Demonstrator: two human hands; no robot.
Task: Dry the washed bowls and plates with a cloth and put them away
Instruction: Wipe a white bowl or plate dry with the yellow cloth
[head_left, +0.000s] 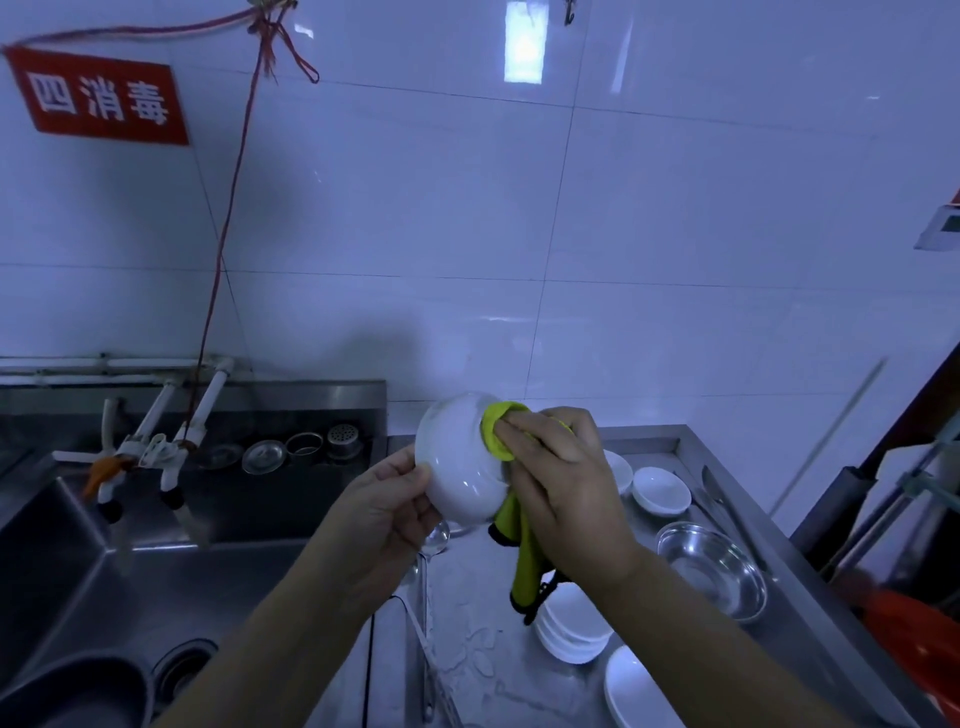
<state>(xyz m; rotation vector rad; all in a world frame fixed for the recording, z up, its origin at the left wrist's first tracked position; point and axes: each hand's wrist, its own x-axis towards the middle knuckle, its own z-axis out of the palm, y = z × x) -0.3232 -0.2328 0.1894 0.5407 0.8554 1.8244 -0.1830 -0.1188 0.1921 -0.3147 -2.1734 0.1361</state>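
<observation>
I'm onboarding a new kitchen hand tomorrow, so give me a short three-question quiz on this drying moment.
1. True or false: the left hand grips the white bowl.
2. What does the right hand press on the bowl? A sponge; B yellow-green cloth; C brush.
3. Fill in: the stack of white bowls sits on the steel ____.

Key: 1 true; 2 B; 3 counter.

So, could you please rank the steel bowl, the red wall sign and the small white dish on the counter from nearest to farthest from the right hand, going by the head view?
Measured from the right hand, which presses the yellow cloth to the held bowl:
1. Small white dish, just to its right on the counter.
2. Steel bowl, farther right and lower.
3. Red wall sign, far upper left on the tiles.
</observation>
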